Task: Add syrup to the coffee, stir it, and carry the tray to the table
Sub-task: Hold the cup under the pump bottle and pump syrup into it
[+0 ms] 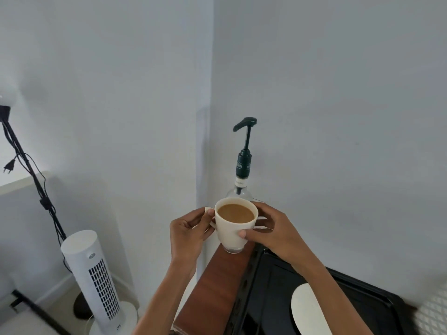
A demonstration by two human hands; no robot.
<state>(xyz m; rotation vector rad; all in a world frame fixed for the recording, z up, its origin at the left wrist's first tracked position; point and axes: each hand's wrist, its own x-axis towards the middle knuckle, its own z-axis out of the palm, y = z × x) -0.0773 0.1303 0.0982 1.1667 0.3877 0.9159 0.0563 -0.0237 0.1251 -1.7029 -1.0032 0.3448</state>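
Coffee, light brown and milky, fills a white cup that is held up in front of the syrup bottle. The cup's handle is pinched by the fingers of the left hand, and its right wall is clasped by the right hand, the thumb pressed against the front. The bottle is clear, fitted with a dark green pump whose spout points left, above and behind the cup. A reddish wooden surface is seen below the cup. A black tray lies on it to the right, with a white saucer partly hidden by the right forearm. A white tower fan is stood on the floor at the left, beside a black stand with cables.
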